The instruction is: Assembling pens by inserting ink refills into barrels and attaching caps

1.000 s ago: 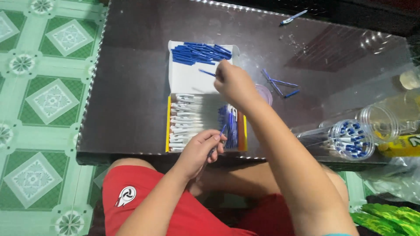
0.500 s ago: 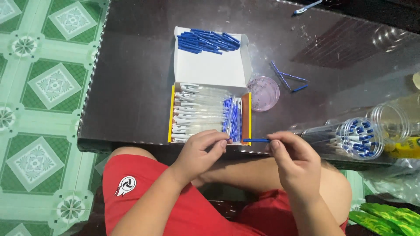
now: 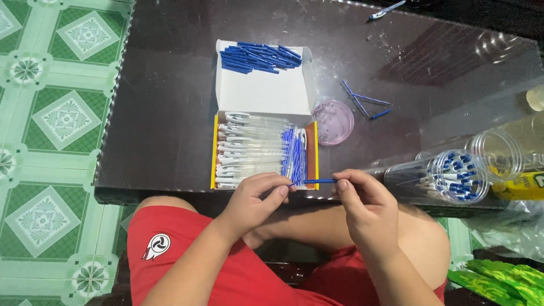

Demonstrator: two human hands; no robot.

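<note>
Item: thin blue pen part (image 3: 318, 181), a slim straight rod, probably plastic; held level in the air just off the near edge of the bench (image 3: 158, 141), directly in front of the open pen box (image 3: 214, 164). Left hand (image 3: 255, 198): fingers closed together, pinching the rod's left end, where something small and pale may be gripped as well, too hidden to tell. Right hand (image 3: 362, 207): thumb and forefinger clamped on the rod's right end. Handling, by judgement: very light, stiff enough to stay straight between two pinches, though thin enough to flex or snap if bent; smooth and narrow, so likely to roll or slip from a loose grip; best taken at the ends with fingertips, as here, leaving the middle free. Surroundings, all placed from the pen box: inside it, rows of clear pen barrels (image 3: 249, 150) fill the left and middle, with a bunch of blue rods (image 3: 293, 158) at its right end; its raised white lid (image 3: 263, 90) behind carries a heap of blue rods (image 3: 258, 56); a small round pinkish dish (image 3: 332, 122) sits just right of it; a few loose blue rods (image 3: 362, 102) lie beyond the dish; clear plastic jars (image 3: 453, 175) lie on their sides farther right, one showing blue-tipped pieces.
</note>
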